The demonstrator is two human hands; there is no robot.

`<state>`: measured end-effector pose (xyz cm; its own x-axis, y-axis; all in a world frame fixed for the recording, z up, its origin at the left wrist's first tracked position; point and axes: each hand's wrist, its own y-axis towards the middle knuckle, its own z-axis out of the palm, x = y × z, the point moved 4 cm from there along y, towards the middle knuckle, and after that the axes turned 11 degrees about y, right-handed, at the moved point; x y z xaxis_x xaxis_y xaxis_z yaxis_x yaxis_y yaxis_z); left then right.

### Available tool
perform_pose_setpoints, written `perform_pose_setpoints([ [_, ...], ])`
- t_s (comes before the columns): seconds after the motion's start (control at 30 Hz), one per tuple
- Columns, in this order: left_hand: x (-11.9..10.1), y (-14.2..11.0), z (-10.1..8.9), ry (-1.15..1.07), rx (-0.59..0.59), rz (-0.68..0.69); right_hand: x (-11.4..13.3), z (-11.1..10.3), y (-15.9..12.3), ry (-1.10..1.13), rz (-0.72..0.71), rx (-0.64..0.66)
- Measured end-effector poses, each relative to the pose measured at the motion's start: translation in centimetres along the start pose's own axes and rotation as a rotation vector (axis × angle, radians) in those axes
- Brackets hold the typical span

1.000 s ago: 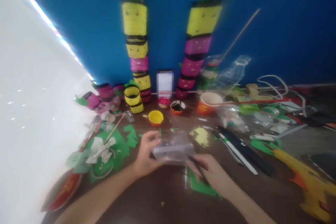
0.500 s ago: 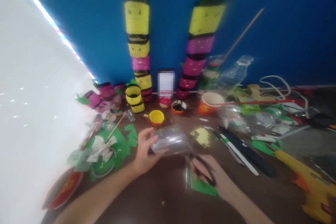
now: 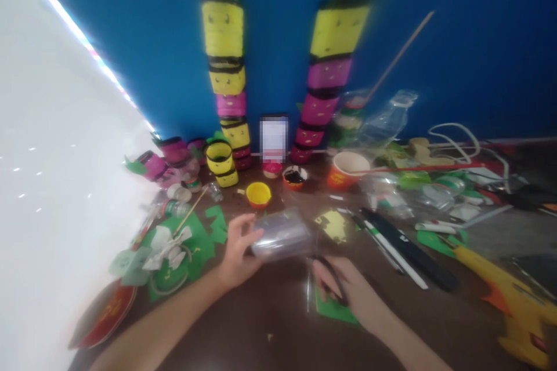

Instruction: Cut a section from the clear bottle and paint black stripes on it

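Observation:
My left hand (image 3: pixel 238 252) grips a clear plastic bottle piece (image 3: pixel 282 236), held on its side just above the brown table (image 3: pixel 270 330). My right hand (image 3: pixel 343 288) is closed round black-handled scissors (image 3: pixel 331 278), whose tips sit at the right end of the clear piece. A green foam scrap (image 3: pixel 333 310) lies under my right hand. The picture is blurred, so the blades are hard to make out.
Two tall stacks of yellow and pink painted cups (image 3: pixel 224 69) (image 3: pixel 328 75) lean on the blue wall. Small paint pots (image 3: pixel 258 194), an orange paper cup (image 3: pixel 346 169), markers (image 3: pixel 391 246), green scraps (image 3: pixel 183 243), a yellow glue gun (image 3: pixel 509 295) and a red bowl (image 3: pixel 107 316) crowd the table.
My left hand has turned the clear piece and lifted it slightly. My right hand has shifted its hold on the scissors, which now point at the piece's right end.

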<state>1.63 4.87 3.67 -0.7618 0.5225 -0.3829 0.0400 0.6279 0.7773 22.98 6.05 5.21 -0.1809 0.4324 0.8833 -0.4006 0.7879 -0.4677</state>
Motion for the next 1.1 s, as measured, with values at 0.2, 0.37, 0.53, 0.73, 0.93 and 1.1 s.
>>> perform_pose_setpoints([
  [0.2,0.0,0.5,-0.2,-0.025,-0.016,-0.016,-0.7,-0.3,0.5,-0.099,-0.035,-0.019],
  [0.37,-0.2,1.0,-0.5,-0.006,-0.033,-0.067,-0.6,-0.7,0.5,-0.200,-0.069,-0.065],
  [0.53,-0.5,1.8,-0.8,-0.061,-0.033,-0.112,0.0,-0.8,0.4,-0.191,-0.085,-0.053],
  [0.73,-1.0,2.2,-0.5,-0.129,0.054,-0.104,0.2,-0.6,0.7,-0.056,-0.046,0.033],
  [0.93,-1.0,2.3,-0.5,-0.193,0.043,-0.140,0.4,-0.7,0.7,-0.094,-0.077,-0.009],
  [1.1,-0.8,2.2,-0.2,-0.275,0.019,-0.216,-0.1,-1.0,0.9,-0.178,-0.132,-0.038],
])
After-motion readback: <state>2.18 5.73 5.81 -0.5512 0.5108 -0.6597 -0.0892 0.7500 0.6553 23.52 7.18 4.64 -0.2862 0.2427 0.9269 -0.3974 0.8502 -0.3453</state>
